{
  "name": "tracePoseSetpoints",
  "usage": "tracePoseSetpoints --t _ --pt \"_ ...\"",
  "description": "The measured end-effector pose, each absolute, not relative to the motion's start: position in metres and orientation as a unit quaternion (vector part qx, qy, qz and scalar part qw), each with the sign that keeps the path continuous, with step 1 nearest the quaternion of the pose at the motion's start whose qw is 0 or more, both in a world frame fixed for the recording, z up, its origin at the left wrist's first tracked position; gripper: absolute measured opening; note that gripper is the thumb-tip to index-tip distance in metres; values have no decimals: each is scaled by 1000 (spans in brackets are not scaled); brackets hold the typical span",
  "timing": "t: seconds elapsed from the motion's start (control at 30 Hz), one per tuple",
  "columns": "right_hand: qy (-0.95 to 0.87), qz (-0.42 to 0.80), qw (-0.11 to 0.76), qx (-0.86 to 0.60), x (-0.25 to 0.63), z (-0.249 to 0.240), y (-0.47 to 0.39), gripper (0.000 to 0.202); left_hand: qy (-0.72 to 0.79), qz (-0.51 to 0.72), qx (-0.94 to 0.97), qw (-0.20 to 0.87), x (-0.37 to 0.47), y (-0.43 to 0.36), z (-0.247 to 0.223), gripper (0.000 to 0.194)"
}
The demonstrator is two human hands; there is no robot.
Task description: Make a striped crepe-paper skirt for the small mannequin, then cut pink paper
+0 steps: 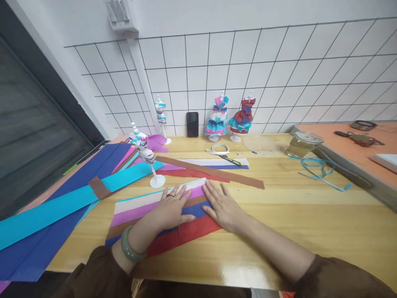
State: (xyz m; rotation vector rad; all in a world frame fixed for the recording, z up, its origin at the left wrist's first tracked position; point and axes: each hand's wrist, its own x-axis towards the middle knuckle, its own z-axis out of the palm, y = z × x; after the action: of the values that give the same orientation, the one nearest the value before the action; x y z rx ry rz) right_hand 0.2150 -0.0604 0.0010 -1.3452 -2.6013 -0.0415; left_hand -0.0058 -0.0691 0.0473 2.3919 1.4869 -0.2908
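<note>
A fan of crepe paper strips point(139, 209) in white, pink, brown, blue and red lies on the wooden table point(294, 215) in front of me. My left hand point(172, 209) rests flat on the strips, fingers spread, with a ring and a green bangle on that arm. My right hand point(221, 207) lies flat beside it on the strips' right end, fingers apart. Neither hand grips anything.
Long cyan and blue paper sheets point(52, 215) spread at left. A small mannequin point(145, 155) stands just beyond my hands; three dressed ones point(217, 118) and a phone point(192, 124) line the grid wall. Scissors point(231, 160), brown and red strips point(214, 171), a ribbon spool point(302, 145) and blue ribbon point(322, 171) lie farther back.
</note>
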Motion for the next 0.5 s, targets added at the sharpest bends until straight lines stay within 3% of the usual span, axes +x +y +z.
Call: tracePoseSetpoints --t 0.23,0.37,0.5 --pt "-889 33 90 -447 214 2 -63 63 527 -73 838 120 1 -62 59 64" --pt "-857 49 151 -491 230 17 -49 60 535 -12 841 81 13 -55 63 45" --pt "-803 73 241 -540 253 20 -29 58 593 60 802 45 32 -40 56 41"
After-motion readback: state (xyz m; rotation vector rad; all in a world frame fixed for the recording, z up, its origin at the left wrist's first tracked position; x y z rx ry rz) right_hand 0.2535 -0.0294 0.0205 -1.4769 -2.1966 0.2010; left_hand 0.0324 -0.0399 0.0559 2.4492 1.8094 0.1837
